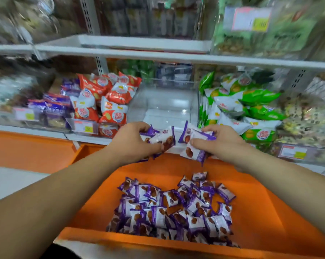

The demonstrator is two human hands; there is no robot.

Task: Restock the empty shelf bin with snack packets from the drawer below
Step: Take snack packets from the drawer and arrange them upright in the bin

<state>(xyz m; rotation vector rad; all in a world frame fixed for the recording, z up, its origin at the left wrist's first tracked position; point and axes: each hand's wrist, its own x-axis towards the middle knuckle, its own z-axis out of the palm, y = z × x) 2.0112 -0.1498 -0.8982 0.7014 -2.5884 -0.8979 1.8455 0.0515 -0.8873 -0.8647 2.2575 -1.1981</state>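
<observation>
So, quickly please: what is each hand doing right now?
Left hand: holding a bunch of purple-and-white snack packets.
Right hand: holding more purple-and-white packets, near the front of the clear empty bin.

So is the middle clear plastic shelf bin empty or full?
Empty: the clear plastic bin shows a bare floor; the left hand and right hand hold purple-and-white packets outside its front.

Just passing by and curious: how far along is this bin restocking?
Barely started. Done: the orange drawer stands open. In hand: the left hand and right hand each grip purple packets just before the clear bin, which looks empty. Left: the big pile in the drawer.
</observation>
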